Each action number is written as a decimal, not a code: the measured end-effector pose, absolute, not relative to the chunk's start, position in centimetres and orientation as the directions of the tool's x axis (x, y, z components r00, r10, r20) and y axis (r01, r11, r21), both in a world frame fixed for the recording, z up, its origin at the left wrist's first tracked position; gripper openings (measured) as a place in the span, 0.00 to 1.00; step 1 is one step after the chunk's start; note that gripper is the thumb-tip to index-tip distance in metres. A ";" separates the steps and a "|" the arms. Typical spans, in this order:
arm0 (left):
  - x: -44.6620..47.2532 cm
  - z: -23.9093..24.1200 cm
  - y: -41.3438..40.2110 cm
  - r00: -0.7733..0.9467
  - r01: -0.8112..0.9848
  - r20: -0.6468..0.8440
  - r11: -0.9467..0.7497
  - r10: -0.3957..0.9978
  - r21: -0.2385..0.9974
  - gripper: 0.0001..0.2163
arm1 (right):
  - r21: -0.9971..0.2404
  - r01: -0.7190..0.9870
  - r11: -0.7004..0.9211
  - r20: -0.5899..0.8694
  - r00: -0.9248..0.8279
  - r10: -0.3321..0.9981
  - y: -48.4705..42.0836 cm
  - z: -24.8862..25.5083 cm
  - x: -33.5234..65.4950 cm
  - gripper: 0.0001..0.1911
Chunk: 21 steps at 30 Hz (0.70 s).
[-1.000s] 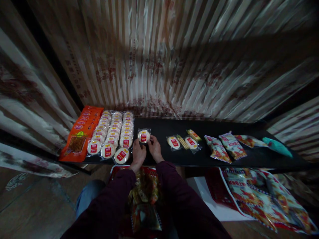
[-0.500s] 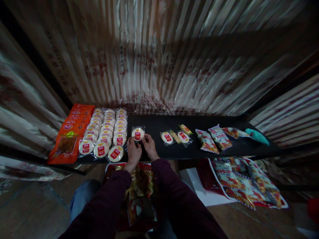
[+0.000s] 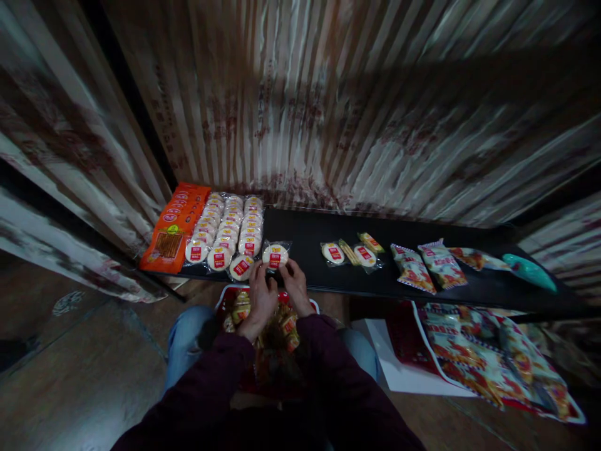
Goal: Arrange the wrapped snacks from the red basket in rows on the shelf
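A round white rice cracker in a clear wrapper with a red label [image 3: 275, 255] is at the front edge of the black shelf [image 3: 310, 238]. My left hand [image 3: 263, 293] pinches the near left side of its wrapper. At the near right side, the fingers of my right hand [image 3: 295, 285] are closed on the wrapper too. Just left of it are overlapping rows of the same wrapped rice crackers [image 3: 225, 235]. The undersides of my fingertips are hidden.
Orange snack packets [image 3: 176, 228] overlap at the shelf's left end. To the right lie loose crackers [image 3: 333, 253], small yellow packets [image 3: 370, 242], white-and-red bags [image 3: 413, 268] and a teal packet [image 3: 530, 272]. Below are a red basket of snacks [image 3: 315, 305] and another basket of bags [image 3: 425, 338].
The rice cracker and both hands have come nearer the shelf's front edge, beside the front of the rows. My view has turned left, so everything appears shifted right.
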<state>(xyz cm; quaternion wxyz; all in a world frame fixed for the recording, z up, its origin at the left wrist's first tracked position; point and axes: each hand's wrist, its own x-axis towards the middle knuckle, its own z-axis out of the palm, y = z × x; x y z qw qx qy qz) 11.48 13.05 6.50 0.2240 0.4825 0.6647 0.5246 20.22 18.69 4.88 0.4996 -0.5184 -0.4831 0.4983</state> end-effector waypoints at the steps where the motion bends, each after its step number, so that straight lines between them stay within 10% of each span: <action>1: 11.1 6.5 12.2 -0.437 0.437 0.240 -0.029 0.867 0.899 0.19 | -0.999 -0.002 -0.035 -0.035 0.027 0.999 18.1 4.8 19.9 0.20; 12: 6.4 4.8 6.7 -0.562 0.548 0.310 0.065 0.767 0.834 0.22 | -0.955 0.270 0.125 0.125 -0.019 0.992 13.9 3.4 15.7 0.12; 21: 3.7 2.7 9.2 -0.705 0.203 -0.018 0.225 0.709 0.953 0.23 | -0.942 0.312 0.123 0.114 -0.048 0.992 14.1 3.2 14.9 0.13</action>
